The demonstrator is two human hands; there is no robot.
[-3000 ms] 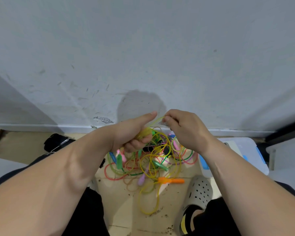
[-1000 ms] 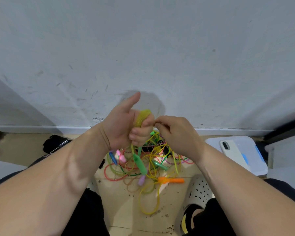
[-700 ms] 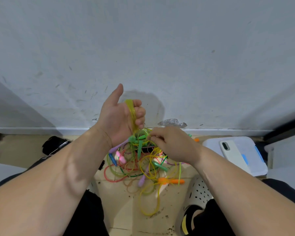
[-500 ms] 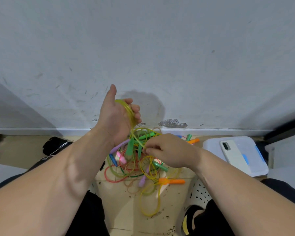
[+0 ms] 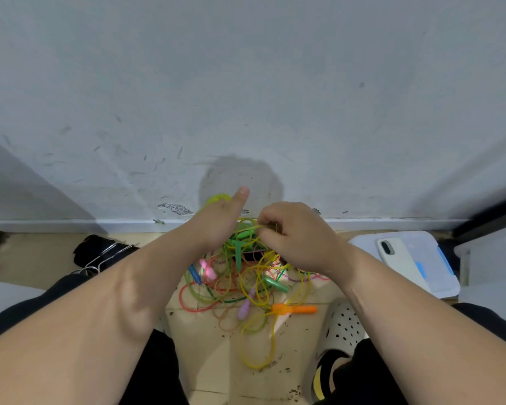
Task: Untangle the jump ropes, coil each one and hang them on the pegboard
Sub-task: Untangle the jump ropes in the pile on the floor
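Note:
A tangle of thin coloured jump ropes point(image 5: 246, 282) lies on the tiled floor by the wall, with green, pink, purple, blue and orange handles point(image 5: 295, 309) among it. My left hand point(image 5: 216, 223) is raised over the pile with the thumb pointing up, and a coil of yellow-green rope point(image 5: 216, 197) loops round it. My right hand point(image 5: 295, 235) pinches a strand of that same yellow-green rope next to the left hand. The pegboard is not in view.
A white wall and skirting board stand right behind the pile. A white lidded bin point(image 5: 427, 258) with a phone point(image 5: 398, 258) on it sits at the right. A black object with wire hangers point(image 5: 100, 252) lies at the left. My white clog point(image 5: 342, 328) is near the pile.
My left hand has dropped from chest height and turned palm down, the yellow-green loops still round it. My right hand rose from the pile to meet it, pinching the strand.

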